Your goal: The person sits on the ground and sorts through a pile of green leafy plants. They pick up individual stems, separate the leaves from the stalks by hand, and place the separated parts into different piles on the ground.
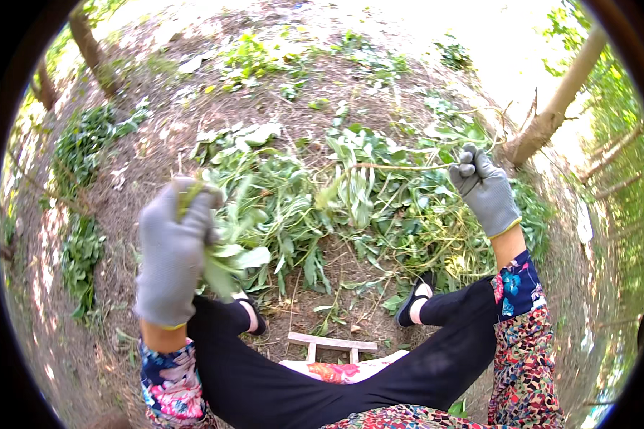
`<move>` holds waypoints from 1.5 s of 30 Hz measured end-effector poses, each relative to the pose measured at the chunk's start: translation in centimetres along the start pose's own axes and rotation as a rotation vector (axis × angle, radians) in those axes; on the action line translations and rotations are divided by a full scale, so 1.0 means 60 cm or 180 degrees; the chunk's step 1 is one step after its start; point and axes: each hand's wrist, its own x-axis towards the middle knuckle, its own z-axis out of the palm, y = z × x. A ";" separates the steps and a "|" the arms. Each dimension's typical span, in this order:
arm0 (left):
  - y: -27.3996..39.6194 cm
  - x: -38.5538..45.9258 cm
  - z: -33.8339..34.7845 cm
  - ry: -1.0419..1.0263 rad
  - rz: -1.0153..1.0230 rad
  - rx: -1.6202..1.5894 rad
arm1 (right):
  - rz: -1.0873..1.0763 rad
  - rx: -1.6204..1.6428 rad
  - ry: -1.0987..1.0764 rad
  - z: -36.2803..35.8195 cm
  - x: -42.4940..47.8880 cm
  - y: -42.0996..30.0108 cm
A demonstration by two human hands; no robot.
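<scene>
My left hand, in a grey work glove with a yellow cuff edge, is closed around a bunch of leafy green stems. The bunch is blurred, and its leaves hang to the right of the fist. Over on the right, my gloved right hand pinches a long thin plant stem, which stretches leftward over the greenery. Between and beneath both hands spreads a heap of cut leafy plants on the ground. Part of the heap's right side lies under my right wrist.
A tree trunk leans up just beyond my right hand. More trunks stand at the upper left. Smaller leaf piles lie to the left. A low wooden stool with a floral cover shows between my legs, with my dark shoes either side.
</scene>
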 end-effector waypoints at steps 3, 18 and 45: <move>-0.034 0.036 0.102 -0.0654 -0.0519 -0.1247 | 0.0003 0.0085 -0.0013 -0.016 -0.014 0.006; -0.078 0.056 0.293 -0.2578 -0.1570 -0.2711 | -0.0017 0.0762 -0.0350 -0.034 0.001 -0.004; -0.053 0.024 0.289 -0.2134 -0.1652 -0.1656 | 0.0004 0.0016 0.0240 -0.094 -0.029 -0.011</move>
